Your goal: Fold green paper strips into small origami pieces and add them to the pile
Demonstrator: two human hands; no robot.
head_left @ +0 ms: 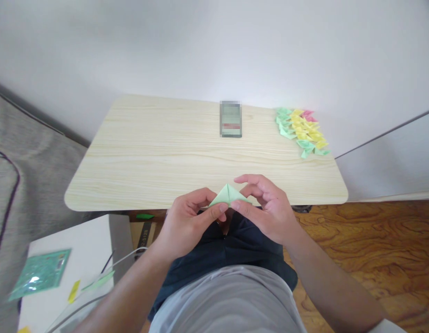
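A light green piece of folded paper [229, 194], shaped like a triangle with a crease down its middle, is held up at the front edge of the table. My left hand [197, 217] pinches its left side, thumb on the near face and fingers behind. On the right side, my right hand [266, 208] presses its thumb against the paper. The index finger of that hand is raised off the sheet, and its other fingers curl behind.
A pale wooden table [148, 152] stands against the wall. A phone [231, 119] with a blurred screen lies near its back edge. Folded green, yellow and pink paper pieces [304, 129] are heaped at the back right. A white box [76, 259] at lower left carries a teal plastic packet [43, 273].
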